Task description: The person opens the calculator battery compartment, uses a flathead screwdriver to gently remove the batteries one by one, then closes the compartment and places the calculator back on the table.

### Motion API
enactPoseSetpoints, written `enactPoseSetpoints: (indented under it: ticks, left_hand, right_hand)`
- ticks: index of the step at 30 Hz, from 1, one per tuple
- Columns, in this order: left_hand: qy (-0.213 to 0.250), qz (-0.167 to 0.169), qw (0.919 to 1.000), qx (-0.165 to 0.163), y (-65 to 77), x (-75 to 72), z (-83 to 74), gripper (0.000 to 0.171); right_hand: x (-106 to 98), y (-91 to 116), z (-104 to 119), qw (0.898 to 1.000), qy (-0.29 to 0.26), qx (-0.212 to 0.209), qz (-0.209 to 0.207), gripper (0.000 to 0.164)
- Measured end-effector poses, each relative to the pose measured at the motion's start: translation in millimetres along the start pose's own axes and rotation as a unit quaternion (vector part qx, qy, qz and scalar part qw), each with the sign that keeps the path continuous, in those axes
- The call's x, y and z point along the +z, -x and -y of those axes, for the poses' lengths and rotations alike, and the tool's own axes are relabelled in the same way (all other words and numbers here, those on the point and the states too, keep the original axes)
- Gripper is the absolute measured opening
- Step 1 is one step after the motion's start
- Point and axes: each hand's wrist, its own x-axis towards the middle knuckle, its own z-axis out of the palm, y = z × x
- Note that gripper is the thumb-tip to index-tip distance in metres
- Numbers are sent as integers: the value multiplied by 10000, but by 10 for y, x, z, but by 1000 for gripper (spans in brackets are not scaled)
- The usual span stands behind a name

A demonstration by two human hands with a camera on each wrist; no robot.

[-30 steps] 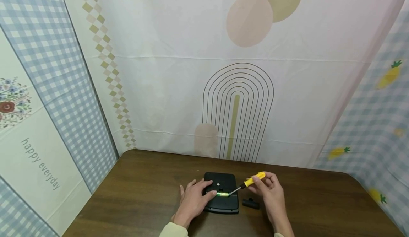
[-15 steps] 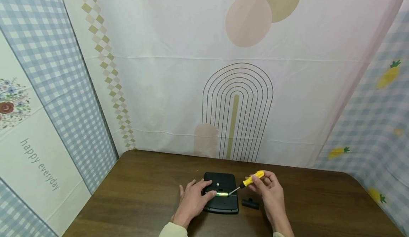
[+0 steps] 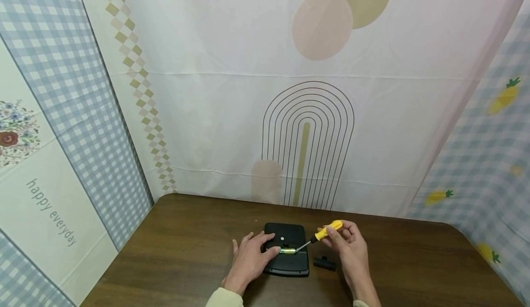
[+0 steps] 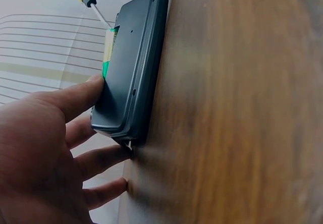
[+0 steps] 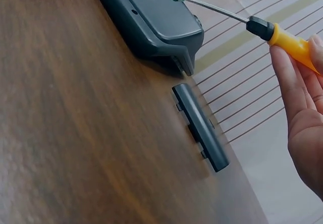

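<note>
Head view: my left grip (image 3: 250,257), spread, rests on the black device (image 3: 285,231) on the bench (image 3: 186,238), probably steadying it; my right grip (image 3: 353,248) pinches the screwdriver (image 3: 328,231), slanted to meet the right end of the battery (image 3: 289,251) in its slot. Left wrist: my thumb (image 4: 81,94) sits at the battery's left end, perhaps restraining it. Right wrist: the cover (image 5: 200,127) lies right of the device, likely for reach.

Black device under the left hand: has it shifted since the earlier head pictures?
No; the black device shows no visible shift against the table.
</note>
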Motion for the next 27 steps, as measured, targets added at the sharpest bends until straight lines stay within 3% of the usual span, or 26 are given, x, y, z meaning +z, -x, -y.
enactPoseSetpoints:
  ticks: [27]
  left_hand:
    - [-20, -274, 9996, -16, 6, 38, -4, 47]
  right_hand:
    - [-38, -12, 35, 9998, 53, 155, -93, 43]
